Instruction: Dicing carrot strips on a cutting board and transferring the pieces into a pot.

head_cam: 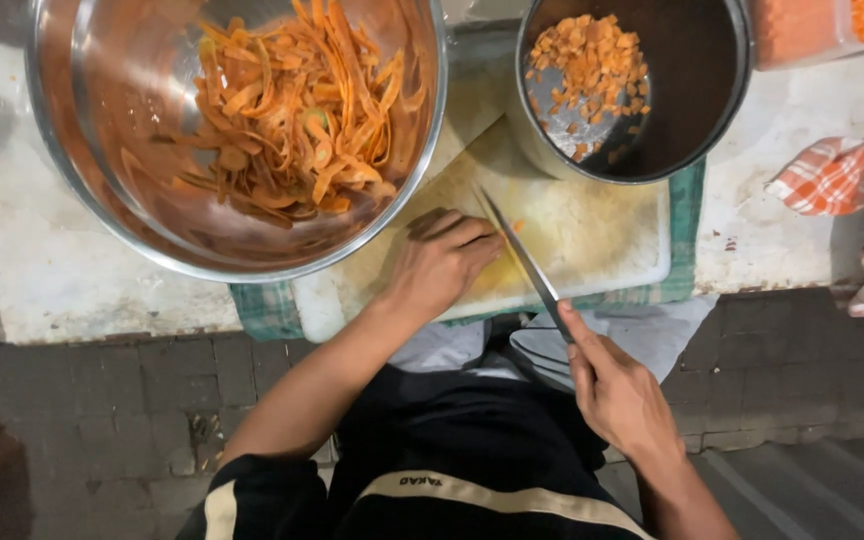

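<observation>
Left hand (442, 265) presses curled on my scuffed pale cutting board (592, 235); right hand (617, 395) grips the slim steel knife (522, 255).

The person's left hand (442, 262) lies palm down, knuckles up, its fingers (460, 232) curled and pressed together with the tips tucked under. The bare left forearm runs back and down toward the body, elbow bent. The right hand (617, 392) is closed in a grip, index finger stretched forward along the top, wrist straight, forearm angling down to the lower right.
</observation>
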